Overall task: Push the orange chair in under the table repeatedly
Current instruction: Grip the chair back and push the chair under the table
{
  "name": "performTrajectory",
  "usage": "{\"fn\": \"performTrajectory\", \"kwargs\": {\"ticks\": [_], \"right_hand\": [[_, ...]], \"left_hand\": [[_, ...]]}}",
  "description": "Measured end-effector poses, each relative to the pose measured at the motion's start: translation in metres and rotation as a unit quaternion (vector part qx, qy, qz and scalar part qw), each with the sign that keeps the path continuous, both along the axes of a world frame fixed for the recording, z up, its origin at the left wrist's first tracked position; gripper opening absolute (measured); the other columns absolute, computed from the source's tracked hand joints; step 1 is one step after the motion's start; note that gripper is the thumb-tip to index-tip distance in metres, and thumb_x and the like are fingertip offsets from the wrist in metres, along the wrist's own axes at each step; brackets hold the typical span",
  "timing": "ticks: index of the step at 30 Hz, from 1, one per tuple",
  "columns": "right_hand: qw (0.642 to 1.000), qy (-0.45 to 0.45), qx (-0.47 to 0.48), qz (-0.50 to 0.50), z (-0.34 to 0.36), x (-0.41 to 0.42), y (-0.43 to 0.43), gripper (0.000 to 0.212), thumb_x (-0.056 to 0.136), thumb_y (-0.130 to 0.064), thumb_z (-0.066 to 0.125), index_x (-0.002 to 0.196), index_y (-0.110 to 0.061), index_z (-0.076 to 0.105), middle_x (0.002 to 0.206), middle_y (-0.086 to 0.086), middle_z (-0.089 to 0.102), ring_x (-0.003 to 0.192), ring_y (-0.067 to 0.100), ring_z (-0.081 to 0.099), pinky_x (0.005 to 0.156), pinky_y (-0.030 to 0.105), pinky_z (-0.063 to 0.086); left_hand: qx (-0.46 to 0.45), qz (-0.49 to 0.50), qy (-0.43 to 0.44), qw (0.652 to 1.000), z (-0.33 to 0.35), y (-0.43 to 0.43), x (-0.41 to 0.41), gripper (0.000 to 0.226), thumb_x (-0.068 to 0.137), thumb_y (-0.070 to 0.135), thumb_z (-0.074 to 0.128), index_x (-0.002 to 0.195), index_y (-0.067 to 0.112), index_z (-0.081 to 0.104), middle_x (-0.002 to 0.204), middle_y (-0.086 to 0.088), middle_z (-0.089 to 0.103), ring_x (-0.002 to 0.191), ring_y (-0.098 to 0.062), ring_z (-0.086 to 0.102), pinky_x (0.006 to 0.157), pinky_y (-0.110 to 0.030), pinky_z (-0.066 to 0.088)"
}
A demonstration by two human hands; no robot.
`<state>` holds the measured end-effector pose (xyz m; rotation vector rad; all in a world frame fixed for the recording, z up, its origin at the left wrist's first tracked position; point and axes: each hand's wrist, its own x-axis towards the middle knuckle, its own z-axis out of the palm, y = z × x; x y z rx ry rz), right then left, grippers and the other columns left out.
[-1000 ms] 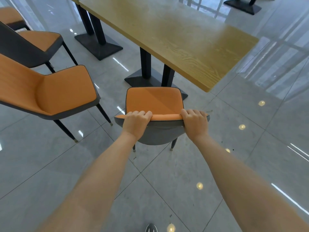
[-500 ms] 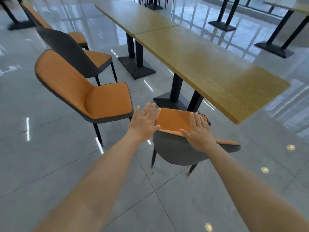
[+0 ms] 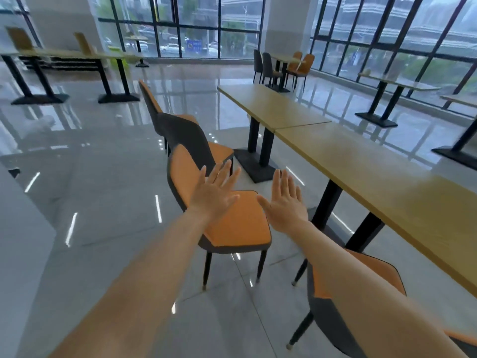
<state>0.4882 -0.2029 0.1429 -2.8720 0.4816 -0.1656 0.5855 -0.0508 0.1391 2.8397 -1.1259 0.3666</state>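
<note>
An orange chair [image 3: 382, 275] with a grey back stands at the lower right, its seat tucked under the long wooden table [image 3: 387, 182]; my right forearm hides part of it. My left hand [image 3: 215, 192] and right hand [image 3: 285, 202] are both held out flat with fingers spread, holding nothing. They hover in front of a second orange chair [image 3: 240, 223] that stands out on the floor, left of the table, its seat facing the table.
Two further orange chairs [image 3: 219, 151] stand in a row behind the second one. A joined table [image 3: 268, 104] extends the row. More tables [image 3: 67, 56] and chairs [image 3: 296, 65] stand by the windows. Glossy grey tiled floor [image 3: 90, 189] stretches to the left.
Both hands let go of the first chair's backrest and opened flat. My view swung up and left, so the pushed-in chair now lies at the lower right and the hands are before another chair.
</note>
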Motion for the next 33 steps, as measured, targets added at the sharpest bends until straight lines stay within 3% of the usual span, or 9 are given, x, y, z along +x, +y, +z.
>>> {"fn": "performTrajectory", "kwargs": {"ticks": [6, 13, 23, 33], "right_hand": [[0.999, -0.034, -0.016, 0.029, 0.026, 0.119, 0.072, 0.074, 0.096, -0.052, 0.018, 0.140, -0.013, -0.025, 0.153, 0.009, -0.026, 0.140, 0.022, -0.023, 0.114, 0.037, -0.013], [0.998, -0.034, -0.044, 0.031, 0.016, 0.242, 0.087, 0.074, 0.095, -0.054, 0.016, 0.140, -0.013, -0.026, 0.153, 0.008, -0.027, 0.140, 0.021, -0.023, 0.113, 0.036, -0.014], [0.999, -0.021, -0.024, -0.009, 0.011, 0.436, 0.067, 0.075, 0.095, -0.054, 0.017, 0.141, -0.011, -0.024, 0.153, 0.009, -0.024, 0.141, 0.023, -0.021, 0.114, 0.038, -0.012], [0.990, 0.034, 0.010, -0.136, -0.030, 0.534, 0.067, 0.073, 0.095, -0.054, 0.017, 0.141, -0.015, -0.025, 0.153, 0.010, -0.025, 0.141, 0.025, -0.021, 0.113, 0.039, -0.013]], "left_hand": [[-0.004, 0.042, -0.033, 0.999, 0.030, 0.079, 0.109, 0.065, 0.097, 0.046, 0.027, 0.147, 0.023, -0.007, 0.158, -0.005, -0.007, 0.145, -0.024, -0.008, 0.117, -0.046, -0.004], [0.003, 0.043, -0.035, 0.998, 0.012, 0.090, 0.235, 0.065, 0.097, 0.046, 0.025, 0.146, 0.023, -0.012, 0.158, -0.005, -0.010, 0.145, -0.023, -0.011, 0.116, -0.045, -0.005], [0.067, -0.038, -0.050, 0.996, 0.002, 0.060, 0.439, 0.065, 0.097, 0.047, 0.024, 0.146, 0.024, -0.011, 0.158, -0.004, -0.010, 0.145, -0.022, -0.011, 0.116, -0.045, -0.008], [0.120, -0.183, -0.031, 0.975, -0.030, 0.034, 0.575, 0.065, 0.098, 0.047, 0.022, 0.143, 0.023, -0.017, 0.158, -0.005, -0.011, 0.145, -0.022, -0.012, 0.116, -0.046, -0.006]]}}
